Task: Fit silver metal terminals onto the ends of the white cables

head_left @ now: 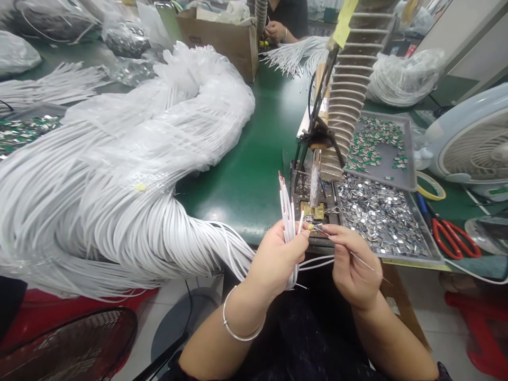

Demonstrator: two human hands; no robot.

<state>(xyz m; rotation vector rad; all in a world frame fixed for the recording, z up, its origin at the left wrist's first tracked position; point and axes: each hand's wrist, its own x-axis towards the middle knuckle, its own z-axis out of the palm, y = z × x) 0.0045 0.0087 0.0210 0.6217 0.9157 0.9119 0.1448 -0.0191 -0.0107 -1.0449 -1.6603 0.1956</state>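
My left hand (275, 259) is closed round a small bunch of white cables (286, 211) that point upward, their stripped ends showing red. My right hand (351, 264) pinches a thin wire (369, 266) and touches the tip of one cable held at the left thumb. Both hands hover at the table's front edge, just in front of a soldering stand (315, 174) with a brass block. A silver bangle sits on my left wrist.
A huge bundle of white cables (99, 185) in plastic fills the left of the green table (254, 159). Trays of metal clips (381, 211) and green parts (373, 143) lie right, with red scissors (452, 235), a tape roll, a fan (472, 143). Another person's hands (275, 32) work at the far side.
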